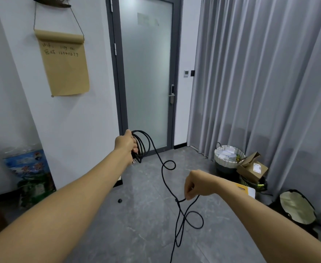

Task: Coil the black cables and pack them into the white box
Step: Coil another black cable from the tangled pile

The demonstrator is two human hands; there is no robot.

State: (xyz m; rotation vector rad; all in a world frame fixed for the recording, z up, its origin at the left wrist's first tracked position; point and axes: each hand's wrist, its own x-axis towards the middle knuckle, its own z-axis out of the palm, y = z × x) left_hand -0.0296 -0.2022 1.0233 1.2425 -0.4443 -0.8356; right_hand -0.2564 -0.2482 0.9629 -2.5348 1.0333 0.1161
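The left hand (126, 142) is gripping a bundle of finished loops of the black cable (162, 168), fingers curled round them, arm stretched out toward the frosted glass door (146, 76). Several turns are hanging together from that fist, in front of the door's lower panel, with what looks like a plug end dangling just below the hand.

From the bundle the cable is running down and to the right of the door, twisting into one small stray loop in mid-air before reaching the right hand (193, 185). That hand is pinching the cable between fingertips and thumb, the other fingers folded in, nearer the camera than the door. Below the pinch the cable is dropping in loose curls over the grey floor (137, 224) and leaving the bottom of the view, so its remaining length cannot be told.

Coiling looks partly done: a handful of turns are gathered, but a fair stretch is hanging loose and needs to be wound in. Packing has not begun. A white box cannot be identified with certainty; a white and yellow corner is showing behind the right forearm, and whether that is the box is unclear. Only one cable is in view here.
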